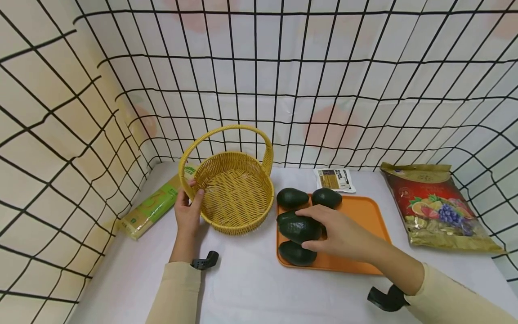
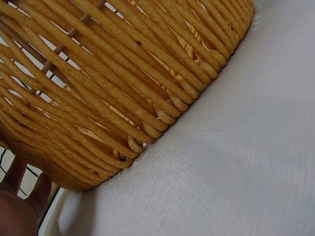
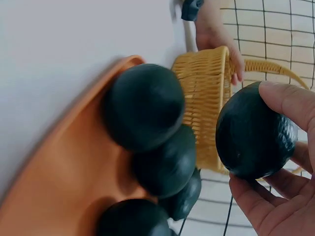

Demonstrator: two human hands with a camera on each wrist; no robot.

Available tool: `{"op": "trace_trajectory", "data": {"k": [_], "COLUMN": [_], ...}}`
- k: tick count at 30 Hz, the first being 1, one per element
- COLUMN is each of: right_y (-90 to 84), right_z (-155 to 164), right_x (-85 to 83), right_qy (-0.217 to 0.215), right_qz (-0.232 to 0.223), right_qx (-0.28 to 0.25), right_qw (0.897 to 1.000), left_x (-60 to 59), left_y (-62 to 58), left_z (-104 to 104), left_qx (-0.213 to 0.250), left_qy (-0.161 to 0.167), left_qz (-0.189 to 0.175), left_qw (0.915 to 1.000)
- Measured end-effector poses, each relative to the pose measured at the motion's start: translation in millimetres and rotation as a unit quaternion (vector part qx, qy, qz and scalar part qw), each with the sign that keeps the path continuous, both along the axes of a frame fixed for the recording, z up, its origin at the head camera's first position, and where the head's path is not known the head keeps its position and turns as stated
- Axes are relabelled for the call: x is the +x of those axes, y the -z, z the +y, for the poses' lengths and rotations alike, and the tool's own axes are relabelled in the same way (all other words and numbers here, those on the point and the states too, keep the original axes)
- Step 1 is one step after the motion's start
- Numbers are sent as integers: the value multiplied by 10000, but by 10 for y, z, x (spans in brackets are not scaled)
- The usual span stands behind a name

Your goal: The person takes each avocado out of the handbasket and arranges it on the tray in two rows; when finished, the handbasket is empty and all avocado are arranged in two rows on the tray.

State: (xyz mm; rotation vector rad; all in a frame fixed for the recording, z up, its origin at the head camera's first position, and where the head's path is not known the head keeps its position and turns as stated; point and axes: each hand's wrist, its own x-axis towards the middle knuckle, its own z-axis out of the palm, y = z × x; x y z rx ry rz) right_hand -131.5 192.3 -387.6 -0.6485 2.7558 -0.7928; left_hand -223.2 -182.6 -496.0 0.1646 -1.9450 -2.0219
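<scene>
My left hand (image 1: 188, 216) grips the left rim of a yellow woven basket (image 1: 232, 193), near the foot of its arched handle, with the thumb over the inner side. Nothing lies inside the basket. In the left wrist view, the basket's woven side (image 2: 123, 73) fills the upper left, with fingers (image 2: 42, 194) beside it. My right hand (image 1: 344, 234) holds a dark green avocado (image 3: 253, 132) between thumb and fingers, raised above an orange tray (image 1: 360, 211). Several other avocados sit at the tray's left part, among them a front one (image 1: 297, 254) and a back one (image 1: 292, 197).
Behind the tray lies a small white packet (image 1: 335, 180). A red and gold bag with fruit pictures (image 1: 441, 207) is at the right. Left of the basket lies a green and yellow package (image 1: 151, 207). Black wire grid panels (image 1: 259, 76) enclose the white-covered table (image 1: 251, 279).
</scene>
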Motion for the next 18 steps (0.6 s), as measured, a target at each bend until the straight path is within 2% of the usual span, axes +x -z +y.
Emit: {"op": "trace_trajectory", "data": {"k": [4, 9, 13, 18], "right_y": [23, 47, 80, 131], "right_z": [172, 332, 474, 663], "right_x": [112, 244, 358, 451], "right_qy": [6, -59, 45, 312], "right_qz": [57, 373, 308, 190], "right_qx": [52, 134, 91, 73], "right_qw": [10000, 9992, 9995, 9993], "left_x": [38, -31, -89, -95], "left_y": [-85, 37, 152, 193], "left_z": [22, -13, -36, -34], "left_qx": [-30, 35, 60, 95], "left_qy": [39, -28, -83, -114], "left_qz": [-75, -106, -48, 109], "left_qw": [10000, 9999, 9999, 9998]}}
